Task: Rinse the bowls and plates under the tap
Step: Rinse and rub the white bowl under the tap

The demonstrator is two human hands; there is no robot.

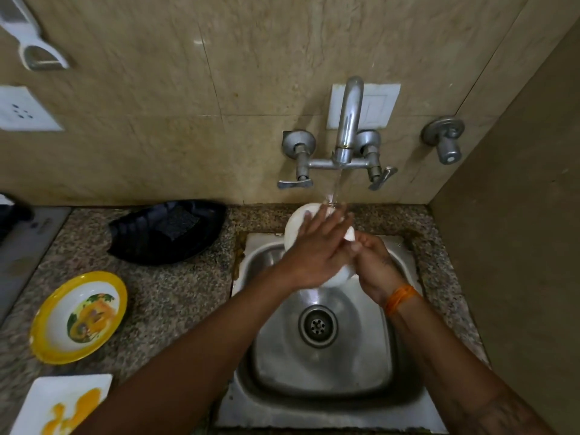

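A white bowl [296, 226] is held tilted above the steel sink [323, 365], under water running from the wall tap [348, 120]. My right hand [373, 262] grips the bowl's right rim, thumb on the edge. My left hand [317, 246] lies across the bowl with straight fingers, its fingertips in the stream. Most of the bowl is hidden behind my hands. On the counter to the left sit a yellow-rimmed bowl [78, 315] with a printed picture and a white square plate [62, 403] smeared with orange sauce.
A black tray [166, 233] holding a dark scrub pad sits on the granite counter behind the dishes. A second valve [445, 139] juts from the wall at right. A wall closes the right side. A socket plate [22, 109] is at far left.
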